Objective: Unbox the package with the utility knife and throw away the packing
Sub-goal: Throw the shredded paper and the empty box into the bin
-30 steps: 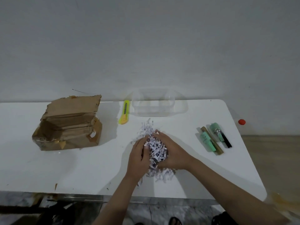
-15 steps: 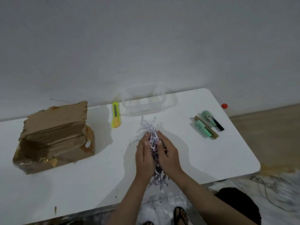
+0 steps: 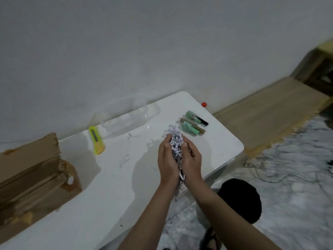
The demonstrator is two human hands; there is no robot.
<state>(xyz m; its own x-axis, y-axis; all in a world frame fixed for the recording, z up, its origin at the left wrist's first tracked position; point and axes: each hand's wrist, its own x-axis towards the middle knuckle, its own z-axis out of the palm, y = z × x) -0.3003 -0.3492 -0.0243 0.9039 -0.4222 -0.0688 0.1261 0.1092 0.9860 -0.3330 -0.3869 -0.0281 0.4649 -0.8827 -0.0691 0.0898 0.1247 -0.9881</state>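
A wad of white shredded paper packing is pressed between my two palms above the white table. My left hand cups it from the left and my right hand from the right, fingers curled round it. Strips hang down below my wrists. The opened cardboard box lies at the table's left end. The yellow utility knife lies behind, next to the box. A few loose shreds stay on the table.
A clear plastic container stands at the back by the wall. Two green packaged items lie at the table's right end. A black round bin sits on the floor right of the table edge. A cable runs across the floor.
My hands have closed together on the packing and lifted it off the table toward the right edge. The view has swung right and down, and the black bin now shows.
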